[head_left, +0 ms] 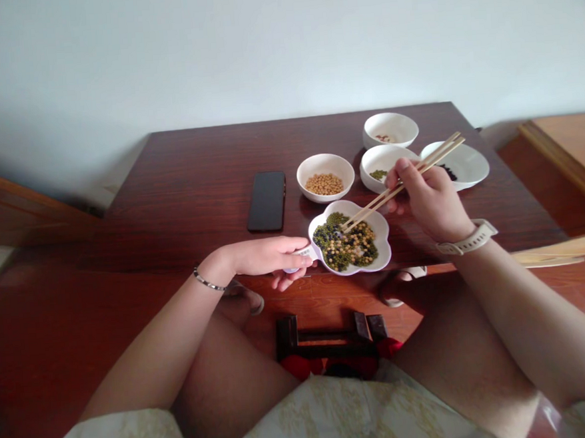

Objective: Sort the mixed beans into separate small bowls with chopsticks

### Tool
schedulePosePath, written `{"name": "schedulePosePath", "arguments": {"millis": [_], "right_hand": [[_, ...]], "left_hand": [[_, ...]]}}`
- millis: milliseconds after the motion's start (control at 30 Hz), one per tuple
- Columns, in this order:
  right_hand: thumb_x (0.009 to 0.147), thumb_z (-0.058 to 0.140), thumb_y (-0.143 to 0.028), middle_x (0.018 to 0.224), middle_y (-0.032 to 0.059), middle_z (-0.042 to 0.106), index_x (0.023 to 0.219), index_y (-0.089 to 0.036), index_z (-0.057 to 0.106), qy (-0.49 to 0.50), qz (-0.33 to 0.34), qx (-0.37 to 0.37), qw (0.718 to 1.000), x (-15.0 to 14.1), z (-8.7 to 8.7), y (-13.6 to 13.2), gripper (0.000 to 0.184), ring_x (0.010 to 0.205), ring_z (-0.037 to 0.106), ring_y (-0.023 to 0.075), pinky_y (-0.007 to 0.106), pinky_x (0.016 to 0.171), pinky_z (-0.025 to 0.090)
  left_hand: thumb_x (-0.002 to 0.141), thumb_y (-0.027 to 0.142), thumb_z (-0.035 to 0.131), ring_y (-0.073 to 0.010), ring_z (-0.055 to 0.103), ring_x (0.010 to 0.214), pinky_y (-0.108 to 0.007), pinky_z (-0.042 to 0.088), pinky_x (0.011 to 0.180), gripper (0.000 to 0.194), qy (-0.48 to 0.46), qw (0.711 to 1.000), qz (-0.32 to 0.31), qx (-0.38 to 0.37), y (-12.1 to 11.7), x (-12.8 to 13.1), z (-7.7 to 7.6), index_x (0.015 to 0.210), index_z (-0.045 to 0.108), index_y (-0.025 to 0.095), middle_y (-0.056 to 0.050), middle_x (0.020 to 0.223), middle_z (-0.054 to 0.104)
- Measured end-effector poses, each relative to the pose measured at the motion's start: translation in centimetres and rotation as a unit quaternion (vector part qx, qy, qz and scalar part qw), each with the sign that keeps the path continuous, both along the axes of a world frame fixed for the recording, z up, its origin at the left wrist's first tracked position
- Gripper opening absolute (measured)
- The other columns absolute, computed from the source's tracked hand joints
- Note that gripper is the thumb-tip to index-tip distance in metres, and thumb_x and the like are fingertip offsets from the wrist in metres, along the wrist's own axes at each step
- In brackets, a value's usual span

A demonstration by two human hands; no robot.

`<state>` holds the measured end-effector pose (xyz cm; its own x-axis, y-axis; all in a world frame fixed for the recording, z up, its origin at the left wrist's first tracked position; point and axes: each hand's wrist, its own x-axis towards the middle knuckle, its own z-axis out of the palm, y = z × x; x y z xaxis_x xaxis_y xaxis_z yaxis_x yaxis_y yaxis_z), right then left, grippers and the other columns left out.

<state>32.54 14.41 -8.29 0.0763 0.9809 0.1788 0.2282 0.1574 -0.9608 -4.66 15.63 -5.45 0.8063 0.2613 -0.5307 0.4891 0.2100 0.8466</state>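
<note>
A white flower-shaped dish [385, 246] with a handle lies at the table's front edge, filled with mixed green, black and yellow beans [351, 249]. My left hand [279, 254] is closed around the dish's handle. In my right hand [428, 196] is a pair of wooden chopsticks [379, 201], tilted down so the tips reach into the beans. Whether the tips pinch a bean is too small to tell. Behind the dish stands a white bowl [304, 181] of yellow soybeans [324, 184]. Another white bowl [385, 152], holding some green beans [378, 174], is partly hidden by my right hand.
A white bowl [390, 122] with a few reddish-brown bits stands at the back. To its front right, a white bowl [472, 166] holds black beans. A black phone [266, 201] lies left of the soybeans on the dark wooden table [189, 179]. A wall rises behind the table.
</note>
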Motion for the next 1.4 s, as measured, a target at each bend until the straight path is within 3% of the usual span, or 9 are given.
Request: {"name": "schedulePosePath", "arguments": {"millis": [167,400,667,900,1133,1400], "right_hand": [[0.104,0.083,-0.109,0.064,0.0049,0.071,0.089,-0.030,0.077,0.007,0.003,0.005,1.000,0.1,-0.2,0.3,0.081,0.051,0.061,0.0206,0.036,0.046,0.047],[0.105,0.085,-0.105,0.063,0.0045,0.068,0.088,-0.029,0.078,0.022,-0.003,0.003,1.000,0.4,-0.3,0.4,0.078,0.052,0.060,0.0202,0.036,0.047,0.048],[0.109,0.085,-0.102,0.069,0.0056,0.069,0.089,-0.029,0.076,0.026,-0.005,0.002,1.000,0.1,-0.4,0.2,0.076,0.056,0.061,0.0204,0.036,0.049,0.050],[0.106,0.089,-0.101,0.067,0.0046,0.066,0.087,-0.029,0.077,0.044,-0.023,0.011,0.999,0.1,-0.5,0.4,0.075,0.055,0.061,0.0211,0.038,0.048,0.046],[0.116,0.086,-0.089,0.069,0.0054,0.067,0.087,-0.030,0.076,0.053,-0.035,-0.003,0.998,0.4,0.1,0.9,0.067,0.054,0.058,0.0190,0.036,0.047,0.042],[0.107,0.082,-0.106,0.060,0.0028,0.065,0.088,-0.032,0.075,-0.004,-0.011,-0.006,1.000,0.6,0.3,1.0,0.077,0.048,0.055,0.0203,0.036,0.043,0.042]], "left_hand": [[0.138,0.043,0.067,-0.0137,0.068,0.072,-0.029,0.056,0.069,0.033,-0.005,1.000,-0.010,-0.006,0.1,0.1,0.1,0.112,0.061,0.024,0.004,0.088,0.073],[0.136,0.038,0.067,-0.0115,0.069,0.071,-0.028,0.057,0.068,0.031,-0.002,1.000,-0.003,0.000,0.0,0.2,0.2,0.110,0.061,0.024,0.006,0.085,0.075],[0.128,0.030,0.062,-0.0021,0.069,0.067,-0.029,0.052,0.076,0.022,0.050,0.999,0.002,0.008,-0.1,0.6,0.6,0.107,0.064,0.024,0.016,0.082,0.075],[0.135,0.041,0.068,-0.0123,0.069,0.071,-0.028,0.056,0.069,0.030,0.007,1.000,-0.002,0.015,-0.1,0.3,0.4,0.110,0.062,0.024,0.005,0.086,0.074],[0.136,0.045,0.068,-0.0140,0.067,0.073,-0.029,0.055,0.070,0.030,0.013,1.000,-0.004,0.009,-0.1,0.2,0.4,0.116,0.061,0.024,0.004,0.090,0.072],[0.134,0.049,0.070,-0.0153,0.069,0.072,-0.030,0.055,0.070,0.031,0.012,1.000,-0.006,0.008,-0.1,0.1,0.3,0.116,0.061,0.024,0.003,0.092,0.073]]}}
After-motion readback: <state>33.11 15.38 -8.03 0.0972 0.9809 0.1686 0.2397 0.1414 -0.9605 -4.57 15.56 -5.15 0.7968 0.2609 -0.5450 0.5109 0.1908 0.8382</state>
